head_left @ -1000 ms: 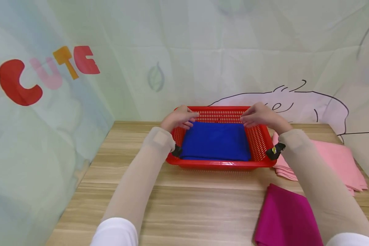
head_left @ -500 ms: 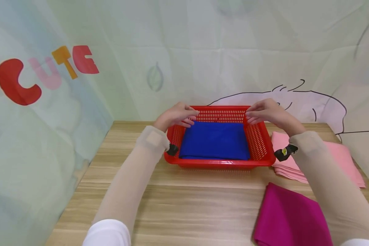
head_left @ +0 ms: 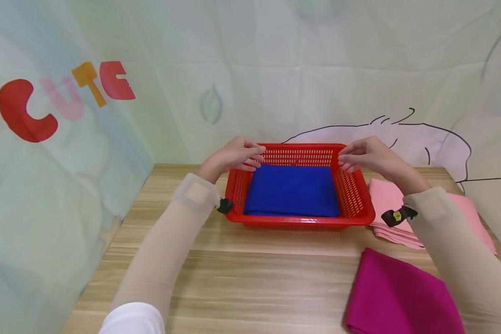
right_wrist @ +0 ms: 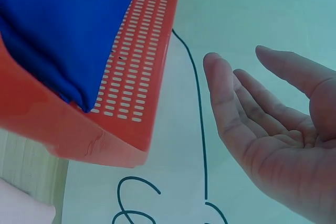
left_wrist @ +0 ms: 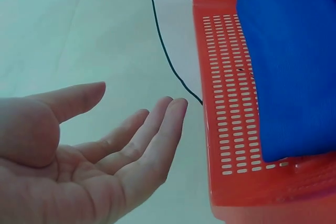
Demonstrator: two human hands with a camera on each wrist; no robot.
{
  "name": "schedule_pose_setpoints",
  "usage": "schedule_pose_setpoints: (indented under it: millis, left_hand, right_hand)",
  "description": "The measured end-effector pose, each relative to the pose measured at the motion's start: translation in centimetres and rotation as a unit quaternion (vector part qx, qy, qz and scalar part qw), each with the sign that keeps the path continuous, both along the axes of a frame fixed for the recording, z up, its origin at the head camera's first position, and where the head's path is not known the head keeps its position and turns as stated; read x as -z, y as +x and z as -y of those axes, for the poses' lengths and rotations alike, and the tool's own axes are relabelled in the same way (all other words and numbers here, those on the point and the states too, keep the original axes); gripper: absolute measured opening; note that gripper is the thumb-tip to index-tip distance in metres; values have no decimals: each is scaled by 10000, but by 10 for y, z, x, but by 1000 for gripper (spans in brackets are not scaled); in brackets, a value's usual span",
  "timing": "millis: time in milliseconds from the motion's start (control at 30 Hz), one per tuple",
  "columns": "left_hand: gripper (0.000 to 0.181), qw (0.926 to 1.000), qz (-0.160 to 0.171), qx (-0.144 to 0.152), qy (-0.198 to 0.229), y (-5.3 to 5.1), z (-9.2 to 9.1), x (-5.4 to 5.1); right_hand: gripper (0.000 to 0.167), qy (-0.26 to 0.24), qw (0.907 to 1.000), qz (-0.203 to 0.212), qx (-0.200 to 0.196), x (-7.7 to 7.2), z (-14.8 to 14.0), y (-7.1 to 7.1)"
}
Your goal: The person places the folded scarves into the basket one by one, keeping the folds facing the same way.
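Observation:
A folded blue cloth [head_left: 292, 191] lies flat inside a red perforated plastic basket [head_left: 305, 221]. My left hand [head_left: 239, 155] hovers above the basket's far left corner, its fingers loosely bent and holding nothing. Over the far right corner is my right hand [head_left: 366, 155], likewise holding nothing. In the left wrist view the left hand [left_wrist: 110, 161] is apart from the basket wall [left_wrist: 231, 98], thumb spread from the fingers. The right wrist view has the right hand [right_wrist: 278, 119] apart from the basket too, palm and relaxed fingers showing.
To the right of the basket lies a folded pink cloth [head_left: 386, 204], partly behind the right forearm. A folded magenta cloth [head_left: 396, 297] is on the wooden table [head_left: 250, 278] at the near right. A printed fabric backdrop [head_left: 275, 93] stands behind and at the left.
Both hands have drawn apart, the left one toward the left and the right one toward the right, and risen slightly. Basket and blue cloth stay where they were.

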State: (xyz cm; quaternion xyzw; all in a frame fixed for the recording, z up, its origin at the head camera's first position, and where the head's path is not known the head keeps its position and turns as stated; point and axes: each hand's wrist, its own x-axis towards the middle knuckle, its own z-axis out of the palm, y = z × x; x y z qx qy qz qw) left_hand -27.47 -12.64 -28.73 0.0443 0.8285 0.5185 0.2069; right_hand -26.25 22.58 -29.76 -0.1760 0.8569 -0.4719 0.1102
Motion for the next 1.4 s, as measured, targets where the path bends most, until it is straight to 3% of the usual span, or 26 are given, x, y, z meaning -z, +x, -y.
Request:
schedule_pose_setpoints:
  millis: [400,600,900,1233,1400]
  left_hand:
    - [42,9995,-250,-34,198,13,17,-3]
    - [42,9991,-417,-113,-16,20,25,-3]
    - [40,9974,-624,-357,29,30,39,4]
    - [42,9931,-936,-698,44,34,52,16]
    - [43,9916,-974,-855,7,37,55,23]
  right_hand:
    - [31,402,9975,-444,-369,-4,-6,18]
    - [31,511,9965,-543,-378,-7,-9,33]
    - [27,872,9921,-801,-424,-8,-8,59]
    - [21,766,9928,-668,-628,-8,-6,91]
    - [17,646,9917,-625,-923,-4,-6,104]
